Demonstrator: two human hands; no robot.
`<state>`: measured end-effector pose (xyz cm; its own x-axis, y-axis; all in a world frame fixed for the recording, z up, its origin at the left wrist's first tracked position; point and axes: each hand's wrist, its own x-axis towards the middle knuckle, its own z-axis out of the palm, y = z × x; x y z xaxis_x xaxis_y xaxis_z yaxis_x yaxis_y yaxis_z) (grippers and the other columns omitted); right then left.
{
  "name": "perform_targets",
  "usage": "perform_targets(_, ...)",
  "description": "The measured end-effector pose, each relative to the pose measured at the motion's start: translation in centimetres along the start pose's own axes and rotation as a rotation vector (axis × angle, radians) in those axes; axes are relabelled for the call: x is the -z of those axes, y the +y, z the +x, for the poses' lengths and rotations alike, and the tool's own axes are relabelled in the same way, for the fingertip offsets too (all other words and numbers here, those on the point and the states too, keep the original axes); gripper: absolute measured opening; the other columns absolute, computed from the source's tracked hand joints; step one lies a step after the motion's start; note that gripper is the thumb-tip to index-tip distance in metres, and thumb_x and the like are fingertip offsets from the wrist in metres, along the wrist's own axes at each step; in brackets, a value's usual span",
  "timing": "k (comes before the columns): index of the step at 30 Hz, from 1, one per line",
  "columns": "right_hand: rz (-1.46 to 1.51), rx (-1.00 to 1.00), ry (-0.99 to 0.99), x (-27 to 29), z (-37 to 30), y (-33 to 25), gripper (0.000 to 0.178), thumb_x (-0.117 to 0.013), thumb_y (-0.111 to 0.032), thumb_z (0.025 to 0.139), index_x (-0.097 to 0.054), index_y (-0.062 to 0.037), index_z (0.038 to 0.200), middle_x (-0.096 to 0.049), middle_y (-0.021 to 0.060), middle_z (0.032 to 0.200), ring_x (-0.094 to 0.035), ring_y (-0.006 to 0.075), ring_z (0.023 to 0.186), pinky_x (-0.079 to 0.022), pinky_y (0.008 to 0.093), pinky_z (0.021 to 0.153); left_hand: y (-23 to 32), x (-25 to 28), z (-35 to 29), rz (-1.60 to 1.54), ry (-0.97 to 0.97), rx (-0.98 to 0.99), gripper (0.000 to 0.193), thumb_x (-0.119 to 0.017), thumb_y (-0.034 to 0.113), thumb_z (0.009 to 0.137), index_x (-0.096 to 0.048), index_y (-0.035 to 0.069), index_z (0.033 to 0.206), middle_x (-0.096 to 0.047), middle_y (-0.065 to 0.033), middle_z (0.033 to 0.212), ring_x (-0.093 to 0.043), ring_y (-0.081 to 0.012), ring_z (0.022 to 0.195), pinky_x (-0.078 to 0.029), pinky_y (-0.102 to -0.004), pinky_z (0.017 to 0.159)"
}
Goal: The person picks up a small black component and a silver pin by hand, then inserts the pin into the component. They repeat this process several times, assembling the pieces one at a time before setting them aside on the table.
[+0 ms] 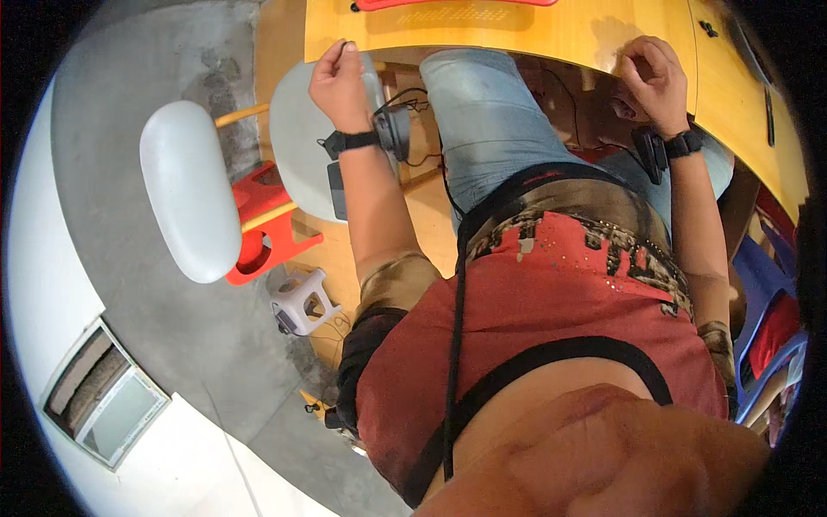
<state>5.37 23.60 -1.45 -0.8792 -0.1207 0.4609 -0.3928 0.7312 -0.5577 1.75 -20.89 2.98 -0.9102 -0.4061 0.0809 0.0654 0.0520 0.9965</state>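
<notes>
My left hand (338, 84) is raised at the front edge of the yellow table (551, 43), over the grey chair seat (297, 129). Its thumb and index finger are pinched, with a small dark spot between the tips that is too small to name. On the right, my right hand (659, 82) hovers at the table's edge. Thumb and fingertips meet in a ring there; anything between them is hidden. A black strap with a dark device (650, 153) circles the right wrist, and a similar strap (356, 140) the left.
At the table's far edge lies a red tray (457, 3), partly cut off. A dark slim object (769, 116) rests on the right side. Left of me are the chair's backrest (189, 189), a red stool (274, 241) and a pale stool (301, 302). Black cables hang beside my leg.
</notes>
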Motion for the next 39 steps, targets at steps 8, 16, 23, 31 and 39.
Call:
perform_targets(8,0.006,-0.048,0.009,0.9,0.3,-0.3,0.014,-0.072,-0.013,0.086,-0.068,-0.0031,0.094,-0.069,0.0094,0.097,-0.068,0.0300,0.093,-0.055,0.0358,0.083,-4.4,1.2,8.5,0.514,0.179,-0.252,0.026,-0.085,0.011,0.076,-0.077,-0.001,0.098,-0.072,-0.0075,0.082,-0.067,-0.0156,0.071,-0.055,-0.0297,0.070)
perform_targets(16,-0.034,-0.080,0.036,2.0,-0.1,-0.9,0.011,-0.072,-0.010,0.085,-0.067,-0.0024,0.090,-0.068,0.0098,0.093,-0.068,0.0288,0.088,-0.056,0.0349,0.079,-4.2,-1.7,8.3,0.776,0.007,-0.394,0.030,-0.083,0.018,0.076,-0.080,0.007,0.104,-0.073,-0.0119,0.092,-0.070,-0.0241,0.086,-0.057,-0.0366,0.082)
perform_targets(23,-0.046,-0.070,0.042,1.8,-0.1,-1.0,0.010,-0.073,-0.010,0.085,-0.068,-0.0032,0.090,-0.069,0.0099,0.094,-0.068,0.0295,0.088,-0.056,0.0362,0.078,-2.1,-1.9,9.0,0.940,-0.149,-0.744,0.036,-0.087,0.028,0.072,-0.080,0.005,0.099,-0.074,-0.0158,0.094,-0.069,-0.0306,0.093,-0.055,-0.0420,0.085)
perform_targets(31,-0.072,-0.021,0.083,1.4,0.0,-1.1,0.010,-0.073,-0.011,0.085,-0.068,-0.0045,0.090,-0.069,0.0088,0.095,-0.068,0.0298,0.088,-0.056,0.0367,0.078,-3.7,-2.7,10.5,0.853,-0.162,-0.559,0.031,-0.087,0.028,0.075,-0.079,0.003,0.092,-0.074,-0.0154,0.088,-0.069,-0.0326,0.087,-0.055,-0.0422,0.084)
perform_targets(39,-0.073,-0.037,0.061,1.0,0.0,-1.0,0.009,-0.073,-0.011,0.085,-0.069,-0.0050,0.091,-0.070,0.0086,0.096,-0.068,0.0301,0.089,-0.056,0.0379,0.079,-0.3,-2.1,6.9,0.576,0.007,-0.335,0.029,-0.085,0.014,0.082,-0.075,-0.001,0.104,-0.075,-0.0117,0.089,-0.071,-0.0186,0.079,-0.058,-0.0305,0.077)
